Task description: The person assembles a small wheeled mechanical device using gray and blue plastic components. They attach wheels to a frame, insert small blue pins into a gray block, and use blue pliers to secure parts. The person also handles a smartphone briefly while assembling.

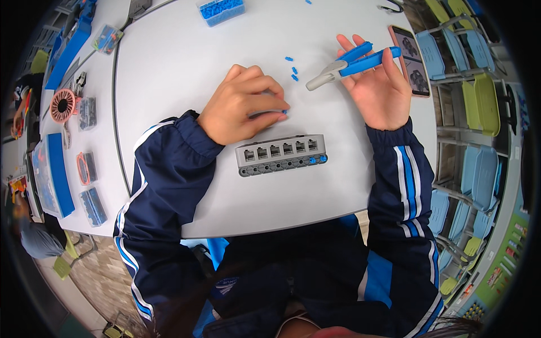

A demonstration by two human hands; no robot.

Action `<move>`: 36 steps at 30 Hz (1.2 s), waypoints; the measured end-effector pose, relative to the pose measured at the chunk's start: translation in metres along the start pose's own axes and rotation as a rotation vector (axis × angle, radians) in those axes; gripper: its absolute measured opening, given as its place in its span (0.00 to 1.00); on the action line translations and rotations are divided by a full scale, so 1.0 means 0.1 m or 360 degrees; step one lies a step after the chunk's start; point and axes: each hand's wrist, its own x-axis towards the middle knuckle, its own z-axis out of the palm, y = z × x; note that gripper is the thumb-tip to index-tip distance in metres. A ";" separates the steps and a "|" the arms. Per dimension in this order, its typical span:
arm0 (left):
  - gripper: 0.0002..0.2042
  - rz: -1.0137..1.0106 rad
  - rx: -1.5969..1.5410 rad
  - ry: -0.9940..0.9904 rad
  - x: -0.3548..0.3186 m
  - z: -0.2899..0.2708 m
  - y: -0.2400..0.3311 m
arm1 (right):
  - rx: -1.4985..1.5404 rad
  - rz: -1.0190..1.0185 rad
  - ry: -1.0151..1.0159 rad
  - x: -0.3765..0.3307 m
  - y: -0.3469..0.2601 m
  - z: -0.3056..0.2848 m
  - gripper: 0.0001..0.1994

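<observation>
My left grip (245, 104), near centre, pinches small blue piece (284, 112). My right grip (383, 93), upper right, holds blue-handled pliers (366, 63). Grey six-port block (281, 151), frame centre, on desk (270, 208).

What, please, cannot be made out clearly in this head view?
Blue piece: head view, mostly hidden by the left hand.
Grey block, underside: head view, hidden by the block itself.
Phone, screen details: head view, too small.
Person, far left: head view, cut off by the picture's rim.
</observation>
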 end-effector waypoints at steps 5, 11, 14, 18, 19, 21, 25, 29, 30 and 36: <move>0.08 -0.0207 -0.0271 0.0190 -0.04 0.08 0.01 | 0.0206 0.0062 -0.0074 0.00 0.04 -0.02 0.31; 0.07 -0.0481 -0.1060 0.0436 0.01 0.08 0.18 | 0.0059 0.0097 -0.0096 -0.02 0.09 0.01 0.41; 0.08 -0.0608 -0.1384 0.0506 -0.02 0.14 0.17 | 0.0032 0.0123 -0.0110 -0.03 0.15 0.01 0.40; 0.08 -0.0692 -0.1574 0.0569 -0.01 0.14 0.17 | 0.0129 0.0115 -0.0106 -0.01 0.19 -0.02 0.35; 0.09 -0.0695 -0.1594 0.0560 0.00 0.14 0.16 | 0.0187 0.0108 -0.0090 -0.01 0.19 -0.03 0.33; 0.08 -0.0682 -0.1647 0.0519 0.01 0.13 0.15 | 0.0161 0.0074 -0.0072 -0.02 0.19 -0.03 0.33; 0.07 -0.0565 -0.1457 0.0628 -0.01 0.12 0.11 | -0.0003 0.0072 -0.0071 -0.03 0.20 0.03 0.39; 0.07 -0.0722 -0.1416 0.0776 -0.03 0.10 0.27 | 0.0107 0.0071 0.0027 -0.04 0.26 0.05 0.38; 0.07 -0.0719 -0.1376 0.0784 -0.03 0.10 0.29 | 0.0137 0.0078 0.0044 -0.04 0.28 0.06 0.37; 0.08 -0.0675 -0.1356 0.0832 -0.03 0.12 0.30 | 0.0115 0.0087 0.0047 -0.07 0.30 0.09 0.36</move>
